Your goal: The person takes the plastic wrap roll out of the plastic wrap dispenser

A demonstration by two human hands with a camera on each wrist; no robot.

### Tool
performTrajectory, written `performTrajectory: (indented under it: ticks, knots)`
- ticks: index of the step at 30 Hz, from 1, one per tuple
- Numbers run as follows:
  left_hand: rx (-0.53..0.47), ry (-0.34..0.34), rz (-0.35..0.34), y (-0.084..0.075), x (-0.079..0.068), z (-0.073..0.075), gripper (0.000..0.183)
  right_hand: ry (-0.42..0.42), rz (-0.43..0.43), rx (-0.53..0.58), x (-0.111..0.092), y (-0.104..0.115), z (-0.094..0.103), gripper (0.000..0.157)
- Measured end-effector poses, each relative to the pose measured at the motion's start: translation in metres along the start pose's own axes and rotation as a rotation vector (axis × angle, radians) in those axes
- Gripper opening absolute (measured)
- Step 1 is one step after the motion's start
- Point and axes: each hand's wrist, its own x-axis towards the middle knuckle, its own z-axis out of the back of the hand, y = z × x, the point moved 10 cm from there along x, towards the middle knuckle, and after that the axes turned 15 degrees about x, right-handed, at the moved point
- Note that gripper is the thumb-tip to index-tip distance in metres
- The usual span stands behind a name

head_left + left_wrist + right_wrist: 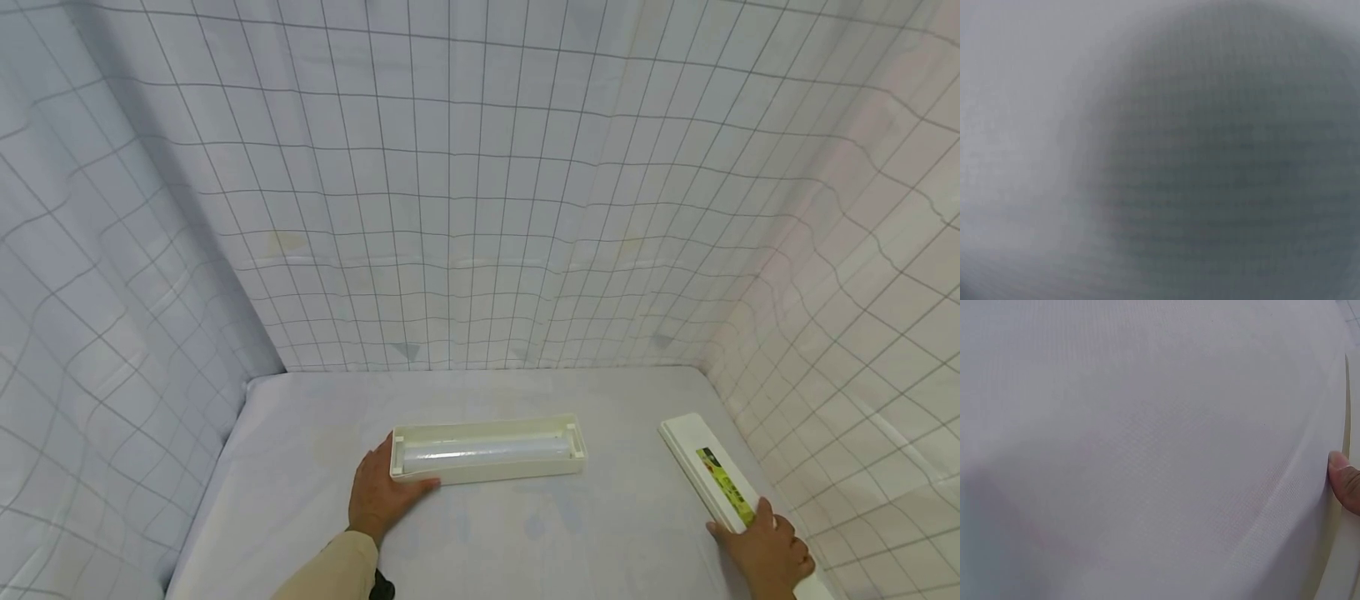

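Observation:
A long cream-white plastic box (487, 477) lies on the white cloth, its top side uncovered. Inside it rests a clear, shiny roll of what looks like cling film (487, 451). My left hand (378, 492) grips the box's left end, thumb along the front wall and fingers around the far side. Off to the right, a matching white lid (686, 433) with a yellow-green label (723, 483) lies at a slant. My right hand (768, 554) spans the lid's near part, thumb on its left edge and fingers over the right. In the right wrist view, the thumb (1344, 481) touches that edge.
White cloth (525, 542) covers the work surface. Grid-patterned sheets hang as a back wall (480, 208), a left wall (97, 317) and a right wall (862, 292), the last close beside the lid. Only blurred grey shows in the left wrist view.

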Motion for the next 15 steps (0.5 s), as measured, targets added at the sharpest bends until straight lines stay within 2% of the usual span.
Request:
performTrajectory:
  ticks: [10,13,15]
  knots:
    - [0.009,-0.025,-0.010,0.001,0.000,0.000,0.121,-0.012,0.025,-0.025,0.002,0.003,0.001,0.115]
    - [0.008,-0.032,-0.014,0.001,-0.001,-0.001,0.121,-0.014,0.066,-0.017,0.000,0.009,0.002,0.115]
    - [0.008,-0.032,-0.014,0.000,0.000,-0.001,0.121,-0.033,0.124,-0.015,-0.002,0.016,0.005,0.111]
